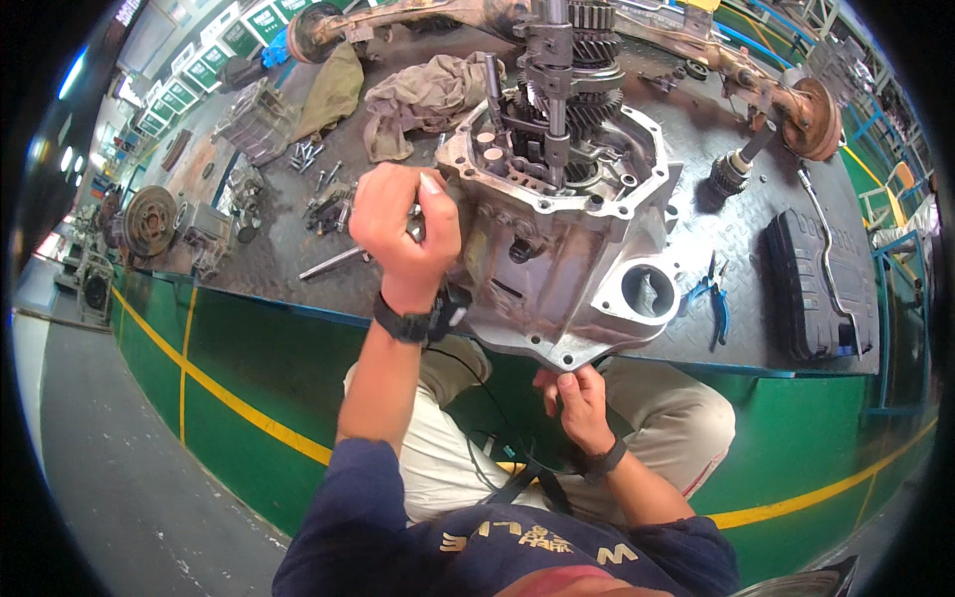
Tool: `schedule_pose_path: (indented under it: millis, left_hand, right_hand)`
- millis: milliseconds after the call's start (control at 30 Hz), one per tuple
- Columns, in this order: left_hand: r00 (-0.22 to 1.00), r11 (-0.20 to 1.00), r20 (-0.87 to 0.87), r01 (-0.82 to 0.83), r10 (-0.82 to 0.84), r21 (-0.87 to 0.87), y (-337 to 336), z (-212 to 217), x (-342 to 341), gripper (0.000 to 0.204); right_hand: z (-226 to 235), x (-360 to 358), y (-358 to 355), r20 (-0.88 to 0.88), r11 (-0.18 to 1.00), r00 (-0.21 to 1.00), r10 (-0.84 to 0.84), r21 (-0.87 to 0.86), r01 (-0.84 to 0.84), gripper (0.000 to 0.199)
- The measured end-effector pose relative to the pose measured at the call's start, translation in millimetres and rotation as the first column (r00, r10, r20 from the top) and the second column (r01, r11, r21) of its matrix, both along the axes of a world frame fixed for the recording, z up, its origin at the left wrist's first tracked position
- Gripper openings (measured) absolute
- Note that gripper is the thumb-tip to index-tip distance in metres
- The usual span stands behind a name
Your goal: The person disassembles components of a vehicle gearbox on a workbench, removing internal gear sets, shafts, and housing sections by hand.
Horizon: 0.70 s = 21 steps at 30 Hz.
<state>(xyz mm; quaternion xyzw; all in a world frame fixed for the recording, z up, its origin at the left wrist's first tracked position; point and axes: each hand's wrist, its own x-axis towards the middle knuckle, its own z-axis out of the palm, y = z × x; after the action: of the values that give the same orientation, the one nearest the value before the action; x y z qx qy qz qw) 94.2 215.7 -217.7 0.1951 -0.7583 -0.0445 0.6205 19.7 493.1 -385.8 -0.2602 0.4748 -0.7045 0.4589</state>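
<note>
A grey metal gearbox housing [547, 259] stands on the bench edge in front of me, its bolt-holed rim facing up. Shafts and a stack of toothed gears [594, 75] rise from inside it. My left hand [408, 221] is closed in a fist beside the housing's upper left rim; anything in its fingers is hidden. Below the housing's near flange, my right hand [580, 406] has its fingers curled and its thumb at the flange edge. What those fingers hold cannot be made out. A metal rod [333, 263] shows left of my left wrist.
Blue-handled pliers [718, 306], a black tool case [818, 284] and a long wrench handle [828, 239] lie at right, near a geared shaft [733, 171]. Loose bolts [306, 156], rags [428, 95] and metal housings [257, 121] occupy the left. A rusty axle [438, 18] spans the back.
</note>
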Motion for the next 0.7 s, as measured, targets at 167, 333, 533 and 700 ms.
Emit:
schedule_pose_path:
  millis: [167,333,533,700]
  left_hand:
    - [0.994,0.991,-0.081,0.063,-0.073,-0.116,-23,12,-18,0.025]
    - [0.990,0.998,0.134,0.045,-0.049,0.035,-23,81,-72,0.030]
    - [0.895,0.992,0.446,-0.068,0.014,0.106,-61,124,-126,0.030]
    - [0.933,0.993,0.358,-0.070,0.032,0.094,-87,124,-152,0.035]
  right_hand:
    - [5,0,-6,-0.005,0.999,1.000,0.017,-0.050,-0.017,0.046]
    - [77,-30,-22,0.104,0.975,0.976,-0.189,-0.099,0.200,0.052]
    - [145,-87,-36,0.402,0.956,0.888,-0.225,-0.084,0.281,0.046]
    - [187,-134,-61,0.376,0.950,0.886,-0.270,-0.044,0.308,0.041]
